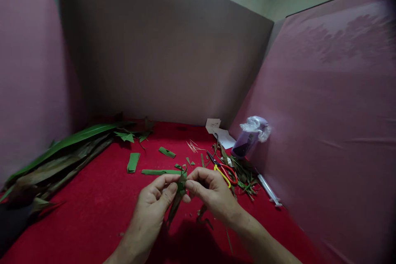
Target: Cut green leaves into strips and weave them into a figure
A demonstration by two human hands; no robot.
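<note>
Both hands meet at centre bottom, over the red cloth (93, 214). Left hand (154, 200) closed in a pinch: thumb and forefinger clamp the upper end of a narrow folded leaf strip (177, 198). Right hand (210, 192) also closed on the same strip's top, fingertips touching the left hand's. Strip hangs down and slightly left from the pinch point, lower end off the cloth or just above it, can't tell which. Just behind the hands: a long flat green strip (159, 172) lying on the cloth, plus a shorter cut piece (133, 162) and another (167, 152) further back. Right of the right hand, close by: scissors (224, 171) with one yellow and one red handle loop, lying in a heap of leaf trimmings (244, 175). Small bunch of thin sticks (193, 146) behind that. Further right, against the pink wall: purple container (247, 140) wrapped in clear plastic on top, tilted; white paper (221, 132) beside it; a syringe (269, 189) on the cloth near the wall. Far left: pile of long leaves (58, 156), green and browned, along the cloth edge.
</note>
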